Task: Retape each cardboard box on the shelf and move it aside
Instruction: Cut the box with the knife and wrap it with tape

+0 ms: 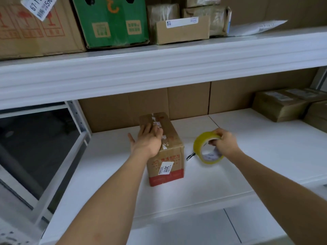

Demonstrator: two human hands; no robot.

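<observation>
A white metal shelf board (pixel 230 174) forms the working surface, with a seam running across it from back to front on the right side. Brown cardboard sheets (pixel 189 103) line the back of the bay, and a white upright post with holes (pixel 76 117) closes the left side, next to a dark pane. Above, a thick white shelf edge (pixel 159 73) carries a large brown carton with red handling symbols (pixel 31 32), a green printed carton (pixel 111 23), a small plain brown box with a white label (pixel 182 30) and tape-wrapped parcels behind it.

On the working board, a small brown cardboard box with a red band and a white "3011" sticker (pixel 169 156) stands left of centre, its top seam covered in torn tape remnants. The left hand (pixel 146 140) lies flat on the box top, fingers straight, thumb spread off the left edge. Just right of the box, the right hand (pixel 224 142) grasps a roll of yellowish transparent tape (pixel 206 147), fingers hooked through its core, lifted clear of the board. A small dark pen-like object (pixel 190 157) lies on the board between box and roll. Far right, two stacked tape-wrapped brown parcels (pixel 286 103) sit well apart from the box.
</observation>
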